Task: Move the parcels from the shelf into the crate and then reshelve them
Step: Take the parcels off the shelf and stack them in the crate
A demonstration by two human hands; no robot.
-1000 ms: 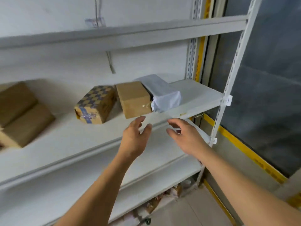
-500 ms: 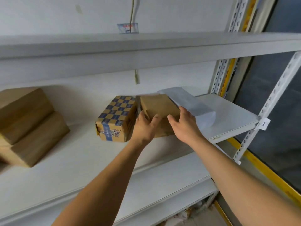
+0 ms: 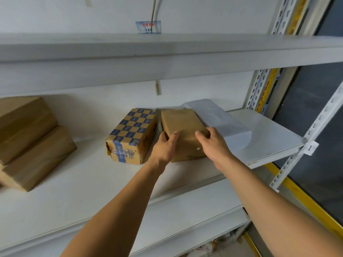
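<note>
Both hands are on the plain brown parcel (image 3: pixel 182 134), which sits on the middle shelf (image 3: pixel 78 184) near its right end. Left hand (image 3: pixel 164 147) grips the parcel's near left corner, thumb on top, fingers down the left side. Right hand (image 3: pixel 213 143) grips the near right corner, thumb on top, fingers tucked on the right side. Parcel looks still seated on the shelf; whether it is lifted cannot be told.

Progress, judged: early. Parcels remain on the shelf: the checkered box (image 3: pixel 132 135) just left of the held parcel, a white wrapped parcel (image 3: pixel 219 123) just right of it and apparently touching, and two stacked brown boxes (image 3: pixel 31 140) at far left. The crate is not in view, so its contents cannot be told. Left to do: carry these to the crate, then reshelve.

Obstacles: the neighbours crowd both sides; left fingers sit in the narrow gap by the checkered box, and the white parcel leans against the right side, so it may shift when the brown parcel is drawn out. The upper shelf (image 3: pixel 167 52) overhangs, limiting lift height. A small label (image 3: pixel 148 26) is on the wall above.
</note>
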